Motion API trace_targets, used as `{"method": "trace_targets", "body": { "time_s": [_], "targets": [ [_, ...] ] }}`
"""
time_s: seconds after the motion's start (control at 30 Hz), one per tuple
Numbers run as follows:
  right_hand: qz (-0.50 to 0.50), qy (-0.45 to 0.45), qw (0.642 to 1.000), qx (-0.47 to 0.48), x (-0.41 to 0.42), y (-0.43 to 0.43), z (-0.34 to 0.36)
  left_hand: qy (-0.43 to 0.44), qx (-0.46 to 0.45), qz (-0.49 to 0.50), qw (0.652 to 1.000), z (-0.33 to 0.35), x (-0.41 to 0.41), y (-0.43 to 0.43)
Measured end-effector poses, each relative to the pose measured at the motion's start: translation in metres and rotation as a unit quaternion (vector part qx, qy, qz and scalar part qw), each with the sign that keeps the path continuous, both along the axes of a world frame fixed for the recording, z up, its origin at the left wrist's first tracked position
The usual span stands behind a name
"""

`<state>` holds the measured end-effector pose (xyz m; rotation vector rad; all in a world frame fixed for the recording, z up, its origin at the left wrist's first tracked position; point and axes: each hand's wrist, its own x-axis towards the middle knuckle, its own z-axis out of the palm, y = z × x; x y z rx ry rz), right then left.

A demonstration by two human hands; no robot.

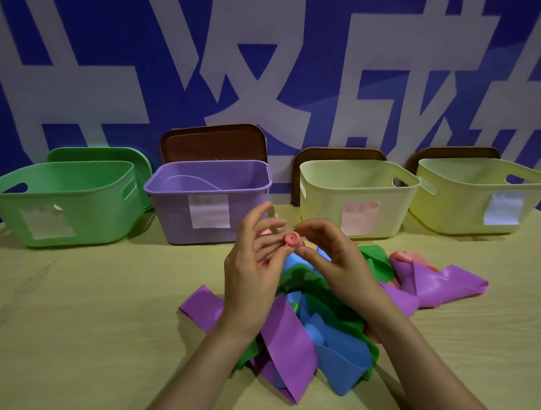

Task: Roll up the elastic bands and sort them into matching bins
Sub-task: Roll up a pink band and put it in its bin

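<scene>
I see one pink elastic band [291,238] rolled into a tight coil, its spiral end facing me. The fingertips of the left hand [253,267] and right hand [336,257] pinch it above a loose pile of purple, green, blue and pink bands [287,337] on the pale table [83,337]. Behind stand four plastic bins: one green bin [77,213], one purple bin [170,215], two pale yellow bins [325,208] [449,209].

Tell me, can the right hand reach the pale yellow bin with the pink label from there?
Probably yes. The right hand, pinching the pink roll, hovers just in front of that bin; only bare table lies between, and its top is open.
</scene>
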<state>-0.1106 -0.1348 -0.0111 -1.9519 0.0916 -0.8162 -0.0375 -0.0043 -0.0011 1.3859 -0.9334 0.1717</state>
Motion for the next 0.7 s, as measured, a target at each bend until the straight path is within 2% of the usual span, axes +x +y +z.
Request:
{"method": "trace_targets", "body": {
  "time_s": [0.07, 0.17, 0.2, 0.3, 0.37, 0.4, 0.5, 0.7],
  "targets": [
    [0.011, -0.018, 0.999, 0.026, 0.000, 0.000, -0.001, 0.036, 0.003, -0.011, 0.999, -0.001, 0.002, -0.003],
    [-0.004, -0.038, 0.996, 0.084, 0.000, -0.002, 0.008, 0.192, -0.005, -0.110, 0.975, 0.009, 0.013, -0.009],
    [-0.008, -0.032, 0.996, 0.084, 0.002, -0.005, 0.015, 0.212, 0.012, -0.139, 0.967, 0.014, 0.021, -0.012],
    [-0.032, -0.018, 0.998, 0.059, 0.015, -0.024, 0.038, 0.164, 0.091, -0.178, 0.966, 0.031, 0.051, -0.027],
    [-0.029, -0.042, 0.994, 0.097, 0.026, -0.038, 0.055, 0.143, 0.119, -0.196, 0.963, 0.041, 0.069, -0.043],
    [-0.027, -0.054, 0.991, 0.121, 0.032, -0.045, 0.064, 0.158, 0.114, -0.206, 0.959, 0.046, 0.077, -0.053],
    [-0.036, -0.057, 0.985, 0.162, 0.048, -0.061, 0.089, 0.284, 0.050, -0.247, 0.925, 0.060, 0.091, -0.083],
    [-0.138, -0.029, 0.981, 0.131, 0.072, -0.087, 0.137, 0.428, 0.016, -0.223, 0.876, 0.104, 0.093, -0.129]
  ]
}}
